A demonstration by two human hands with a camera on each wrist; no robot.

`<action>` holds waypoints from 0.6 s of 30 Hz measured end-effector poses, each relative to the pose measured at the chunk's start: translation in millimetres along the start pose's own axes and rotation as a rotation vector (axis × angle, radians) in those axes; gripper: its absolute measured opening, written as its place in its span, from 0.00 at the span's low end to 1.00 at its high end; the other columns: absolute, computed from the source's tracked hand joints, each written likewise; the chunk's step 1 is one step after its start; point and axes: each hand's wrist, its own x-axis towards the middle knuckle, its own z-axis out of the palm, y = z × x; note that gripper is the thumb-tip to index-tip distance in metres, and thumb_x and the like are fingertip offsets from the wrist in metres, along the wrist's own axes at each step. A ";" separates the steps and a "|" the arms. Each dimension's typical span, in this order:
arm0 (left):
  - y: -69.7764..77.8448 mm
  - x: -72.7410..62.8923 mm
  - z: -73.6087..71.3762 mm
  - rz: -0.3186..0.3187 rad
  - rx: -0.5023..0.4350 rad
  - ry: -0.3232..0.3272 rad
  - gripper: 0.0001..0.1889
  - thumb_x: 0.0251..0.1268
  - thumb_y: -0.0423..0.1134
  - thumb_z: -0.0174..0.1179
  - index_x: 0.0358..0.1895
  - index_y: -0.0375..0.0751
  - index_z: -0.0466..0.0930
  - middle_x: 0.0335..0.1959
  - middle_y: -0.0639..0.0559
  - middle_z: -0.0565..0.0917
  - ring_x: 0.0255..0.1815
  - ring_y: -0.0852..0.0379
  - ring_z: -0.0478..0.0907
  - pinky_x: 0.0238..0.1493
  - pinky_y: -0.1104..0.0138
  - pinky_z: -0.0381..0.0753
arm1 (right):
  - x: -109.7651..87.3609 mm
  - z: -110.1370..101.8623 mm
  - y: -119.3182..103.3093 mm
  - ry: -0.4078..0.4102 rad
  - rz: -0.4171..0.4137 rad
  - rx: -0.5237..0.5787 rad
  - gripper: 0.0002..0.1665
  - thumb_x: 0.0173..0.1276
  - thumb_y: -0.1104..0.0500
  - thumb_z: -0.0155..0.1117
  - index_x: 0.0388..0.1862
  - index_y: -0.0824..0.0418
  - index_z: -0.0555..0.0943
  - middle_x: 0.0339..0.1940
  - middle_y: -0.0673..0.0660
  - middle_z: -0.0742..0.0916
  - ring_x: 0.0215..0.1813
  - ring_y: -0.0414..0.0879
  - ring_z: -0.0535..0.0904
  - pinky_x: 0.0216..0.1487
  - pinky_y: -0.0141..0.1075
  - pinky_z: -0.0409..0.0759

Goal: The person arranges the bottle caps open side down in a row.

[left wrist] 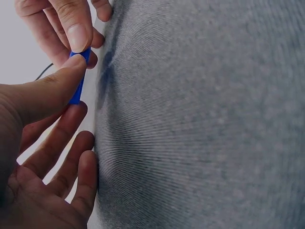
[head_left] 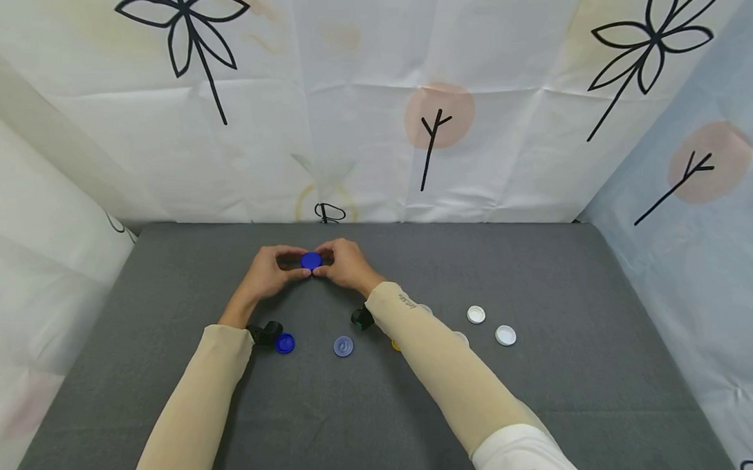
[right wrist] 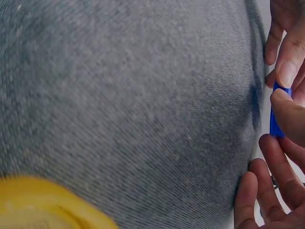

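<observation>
A round blue bottle cap (head_left: 312,260) is held just over the grey table between both hands. On its left side the left hand (head_left: 268,272) pinches it with thumb and finger. The right hand (head_left: 348,264) pinches it from the right. In the left wrist view the blue cap (left wrist: 77,93) shows edge-on, with the two thumbs almost meeting along it and other fingertips close to the cloth. The right wrist view also shows the blue cap (right wrist: 275,123) as a thin edge, partly covered by a thumb.
On the grey table (head_left: 574,380) lie a dark blue cap (head_left: 285,343), a pale blue cap (head_left: 343,346), and white caps (head_left: 506,335) at the right. The right sleeve partly hides a yellow cap (head_left: 395,345). Patterned white cloth (head_left: 361,152) hangs behind the table.
</observation>
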 end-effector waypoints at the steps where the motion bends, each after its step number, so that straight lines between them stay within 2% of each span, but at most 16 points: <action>1: -0.1 0.0 0.2 0.000 0.006 -0.002 0.20 0.62 0.31 0.72 0.57 0.28 0.83 0.55 0.33 0.84 0.60 0.39 0.79 0.56 0.47 0.77 | 0.4 0.9 0.1 0.002 -0.001 -0.016 0.23 0.67 0.58 0.75 0.59 0.61 0.84 0.51 0.54 0.89 0.56 0.46 0.81 0.62 0.37 0.73; 6: -1.1 0.1 -0.1 -0.007 0.033 -0.009 0.21 0.61 0.30 0.73 0.56 0.27 0.83 0.53 0.32 0.84 0.58 0.38 0.79 0.56 0.47 0.76 | 1.0 4.4 -0.2 0.002 -0.017 -0.084 0.23 0.67 0.56 0.75 0.59 0.61 0.85 0.51 0.53 0.89 0.57 0.49 0.77 0.64 0.39 0.67; 14: -3.0 -0.3 -0.4 0.000 0.066 -0.011 0.20 0.59 0.30 0.74 0.54 0.26 0.83 0.46 0.33 0.85 0.51 0.39 0.79 0.55 0.49 0.74 | -2.2 6.4 -0.5 0.009 -0.014 -0.124 0.22 0.66 0.54 0.76 0.57 0.58 0.87 0.51 0.53 0.87 0.56 0.49 0.74 0.60 0.39 0.70; 18: -4.0 -0.1 -0.5 -0.019 0.073 -0.022 0.21 0.58 0.31 0.75 0.54 0.26 0.84 0.45 0.34 0.85 0.50 0.39 0.78 0.55 0.49 0.74 | -3.3 7.1 0.6 0.007 -0.010 -0.135 0.23 0.65 0.54 0.76 0.58 0.58 0.86 0.51 0.54 0.85 0.55 0.48 0.73 0.59 0.38 0.70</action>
